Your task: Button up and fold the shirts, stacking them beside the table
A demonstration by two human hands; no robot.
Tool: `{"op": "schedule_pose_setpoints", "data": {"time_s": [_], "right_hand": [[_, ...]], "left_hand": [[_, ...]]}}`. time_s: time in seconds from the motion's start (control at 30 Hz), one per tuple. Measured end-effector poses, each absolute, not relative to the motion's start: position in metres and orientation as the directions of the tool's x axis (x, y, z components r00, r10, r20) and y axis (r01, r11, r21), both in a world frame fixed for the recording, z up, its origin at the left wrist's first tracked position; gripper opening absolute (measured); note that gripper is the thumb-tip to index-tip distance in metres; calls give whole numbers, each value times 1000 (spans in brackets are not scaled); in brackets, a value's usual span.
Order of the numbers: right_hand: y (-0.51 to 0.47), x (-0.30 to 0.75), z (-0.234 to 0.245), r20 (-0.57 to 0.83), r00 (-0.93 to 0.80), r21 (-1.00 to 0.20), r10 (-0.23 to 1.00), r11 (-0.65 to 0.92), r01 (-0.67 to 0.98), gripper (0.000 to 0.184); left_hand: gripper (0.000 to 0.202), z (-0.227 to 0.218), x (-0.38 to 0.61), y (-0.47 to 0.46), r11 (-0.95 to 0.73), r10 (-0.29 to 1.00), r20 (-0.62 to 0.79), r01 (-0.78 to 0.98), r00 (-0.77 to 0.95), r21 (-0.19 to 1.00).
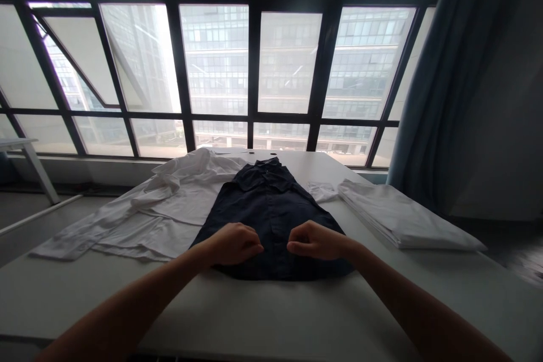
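Left hand [235, 243] and right hand [316, 240], curled closed, pinch the front of a dark collared shirt [267, 198], apparently straightening it; lifting calls for matched grips.

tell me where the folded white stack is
In the head view the folded white stack lies on the right side of the table, right of the dark shirt, near the blue curtain.

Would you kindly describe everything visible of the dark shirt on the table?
The dark navy shirt looks like woven cotton, with a collar at its far end and a front placket facing up. It lies flat on the white table, sleeves out of sight. Its left edge overlaps a spread white shirt. The left hand and right hand rest curled on its near half, seemingly pinching the cloth.
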State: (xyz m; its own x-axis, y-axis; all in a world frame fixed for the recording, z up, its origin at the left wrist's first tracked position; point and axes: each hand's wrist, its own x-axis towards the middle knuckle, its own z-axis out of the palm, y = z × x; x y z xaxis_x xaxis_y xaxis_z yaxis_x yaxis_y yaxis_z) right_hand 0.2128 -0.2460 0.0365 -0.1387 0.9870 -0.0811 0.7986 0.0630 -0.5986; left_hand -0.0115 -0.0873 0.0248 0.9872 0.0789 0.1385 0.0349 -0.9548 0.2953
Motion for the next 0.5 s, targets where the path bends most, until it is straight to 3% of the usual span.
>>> {"op": "schedule_pose_setpoints", "data": {"time_s": [0.1,0.17,0.23,0.3,0.37,0.43,0.5], "right_hand": [[-243,240,32,-4,156,-411,988,-144,900,42],[-243,266,28,36,355,-318,934,-326,890,36],[-243,291,22,44,511,-284,858,-480,830,36],[-245,310,17,-10,617,-324,787,-586,742,42],[-246,320,12,-88,677,-398,731,-649,648,49],[-247,322,11,-150,711,-451,687,-688,569,52],[-247,320,12,-200,728,-462,656,-718,520,49]], "left_hand": [[33,32,-25,-56,-913,393,108,375,913,159],[41,35,-37,-34,-791,612,44,609,790,64],[54,36,-48,-17,-667,744,-58,745,666,5],[61,37,-55,-6,-583,785,-212,810,582,61],[63,38,-58,-4,-503,767,-348,842,540,198],[65,40,-58,-7,-442,746,-408,850,526,287],[61,43,-58,-12,-447,728,-426,843,538,300]]}}
